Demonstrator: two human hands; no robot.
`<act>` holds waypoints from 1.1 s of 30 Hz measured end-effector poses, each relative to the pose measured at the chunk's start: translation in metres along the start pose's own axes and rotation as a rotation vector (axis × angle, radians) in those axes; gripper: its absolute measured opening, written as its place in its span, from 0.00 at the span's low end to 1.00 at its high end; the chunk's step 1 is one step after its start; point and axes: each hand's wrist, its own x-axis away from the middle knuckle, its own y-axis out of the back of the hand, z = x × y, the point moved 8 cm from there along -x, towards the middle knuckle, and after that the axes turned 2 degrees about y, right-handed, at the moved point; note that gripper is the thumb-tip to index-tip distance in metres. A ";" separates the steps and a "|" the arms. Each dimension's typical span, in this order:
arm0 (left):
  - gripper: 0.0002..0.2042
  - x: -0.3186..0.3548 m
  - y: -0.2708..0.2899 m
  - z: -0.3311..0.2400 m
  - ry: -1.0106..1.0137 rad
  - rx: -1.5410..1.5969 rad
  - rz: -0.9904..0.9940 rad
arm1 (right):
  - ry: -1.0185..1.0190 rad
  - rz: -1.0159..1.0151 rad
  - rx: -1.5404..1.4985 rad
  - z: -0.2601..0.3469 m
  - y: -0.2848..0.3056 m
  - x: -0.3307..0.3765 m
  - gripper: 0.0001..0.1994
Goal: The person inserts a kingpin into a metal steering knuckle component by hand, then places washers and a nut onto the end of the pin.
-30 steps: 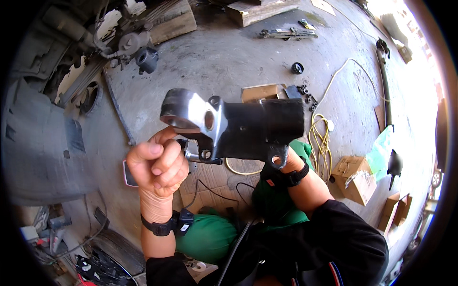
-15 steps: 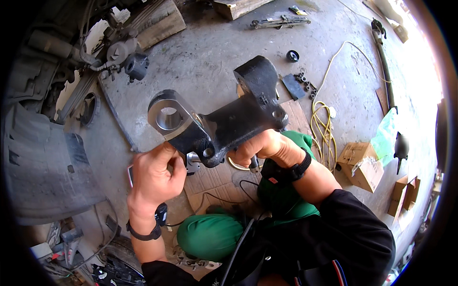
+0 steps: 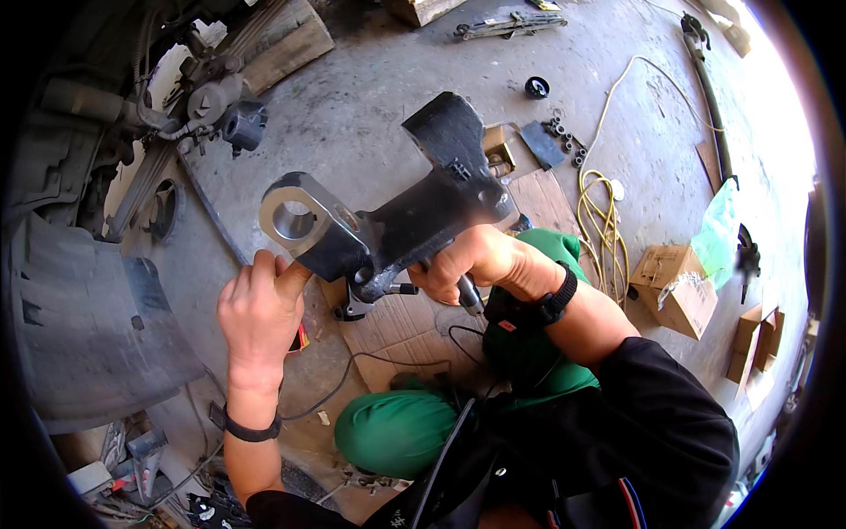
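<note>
A heavy black steering knuckle (image 3: 423,219) hangs tilted in front of me, with a bright machined ring lug (image 3: 297,219) at its left end and a thick arm rising at upper right. My left hand (image 3: 262,309) is below the ring lug, fingers curled and thumb against its underside. My right hand (image 3: 476,264) is closed at the knuckle's lower right side. Below that fist juts a grey metal rod (image 3: 470,297) with a narrowed end; whether it belongs to the knuckle I cannot tell. The fingers' grip is partly hidden.
Flattened cardboard (image 3: 401,331) lies beneath, crossed by a black cable. A vehicle's underside (image 3: 88,101) fills the left. On the right are a coiled yellow hose (image 3: 599,212), a cardboard box (image 3: 674,286) and a long bar (image 3: 708,106). Small black rings (image 3: 564,141) lie farther off.
The knuckle has shifted left and turned slightly, uncovering a small open box behind it. My left hand has moved left, and its wrist has rolled. My right hand stays at the knuckle.
</note>
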 end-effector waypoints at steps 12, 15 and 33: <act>0.09 -0.009 -0.004 0.003 -0.023 -0.363 -0.036 | -0.054 -0.069 -0.046 0.000 -0.003 0.000 0.05; 0.11 -0.006 -0.009 0.007 -0.063 -0.045 0.062 | -0.056 -0.080 0.040 -0.002 0.003 0.000 0.05; 0.39 0.037 -0.078 -0.016 0.786 2.853 0.504 | 0.631 -0.316 1.033 0.039 -0.005 0.003 0.17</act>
